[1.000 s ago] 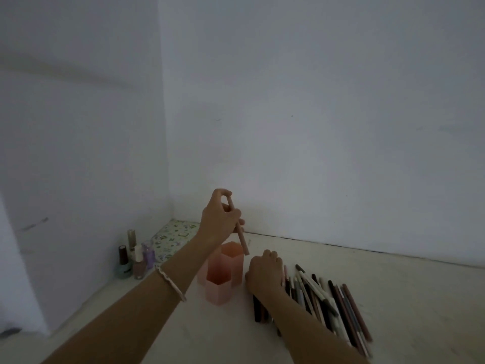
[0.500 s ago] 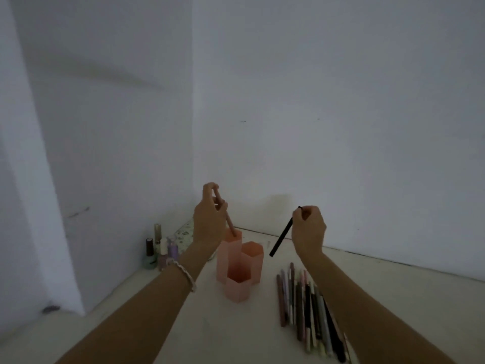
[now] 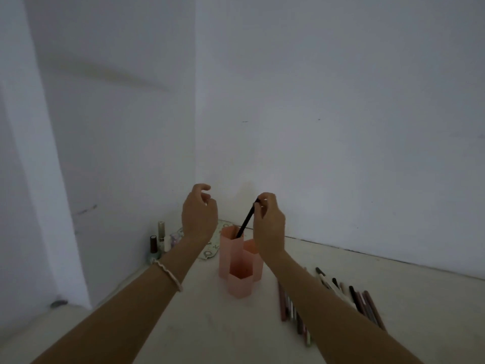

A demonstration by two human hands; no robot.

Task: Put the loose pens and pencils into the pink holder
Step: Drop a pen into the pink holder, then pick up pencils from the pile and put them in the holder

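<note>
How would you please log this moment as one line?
right hand: lowering black pen into tallest tube of pink holder | left hand: empty, open above holder | loose pens: on table beside holder

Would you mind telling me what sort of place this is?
Probably a plain home corner: bare white walls, nail polish bottles by the wall, and a pink holder with loose pens on a pale surface.

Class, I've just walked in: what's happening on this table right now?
A person is filling a pink holder. The right hand pinches a black pen, its lower end inside the tallest compartment. The left hand hovers empty beside it. More loose pens and pencils lie on the table.
</note>
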